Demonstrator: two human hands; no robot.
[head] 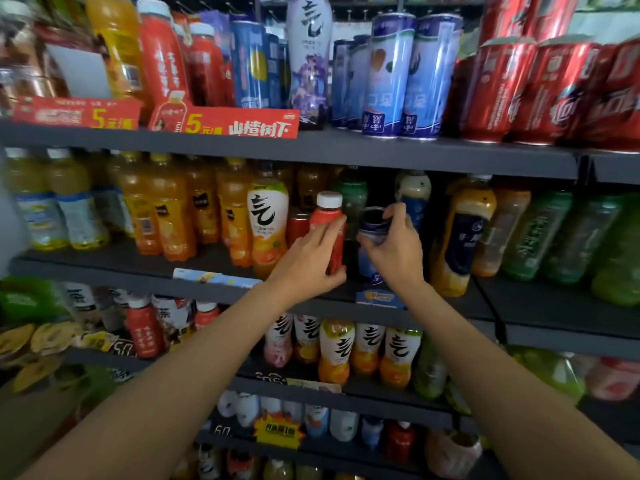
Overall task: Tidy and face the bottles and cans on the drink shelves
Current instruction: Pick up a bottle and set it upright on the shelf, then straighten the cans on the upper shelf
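Observation:
On the second shelf [104, 268] my left hand [308, 261] grips a small red bottle [328, 216] with a white cap, standing upright. Just to its right, my right hand [394, 251] holds a blue and white can [372, 233] near its top, fingers curled over the rim. Both stand near the shelf's front edge, in a dark gap between an orange juice bottle with a white label [268, 226] and a yellow bottle with a dark blue label [460, 237].
The top shelf carries blue cans [391, 74], red cola cans [498, 88] and red bottles [162, 60]. Green bottles [540, 233] stand at the right of the second shelf, orange bottles [166, 213] at its left. Lower shelves hold more white-labelled bottles [336, 351].

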